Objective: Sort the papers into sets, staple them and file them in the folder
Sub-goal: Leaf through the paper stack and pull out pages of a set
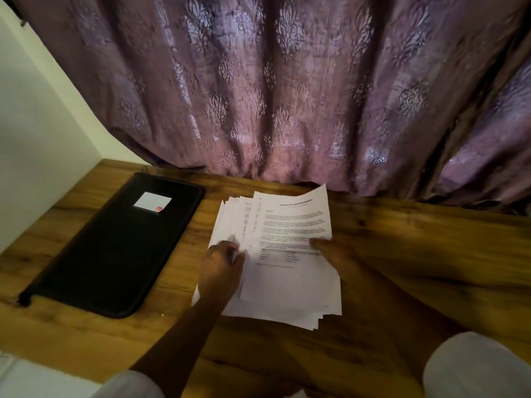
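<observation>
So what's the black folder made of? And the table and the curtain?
The folder looks like matte black fabric or faux leather, with what looks like a zip round its edge; I can't tell which. The table looks like wood or wood-look laminate: brown grain, knots, slight sheen. The curtain is purple cloth with a shiny pattern, hanging in soft folds.

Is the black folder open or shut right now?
Shut. The black folder lies flat on the table, cover closed, with its label on top; the papers lie beside it.
</observation>
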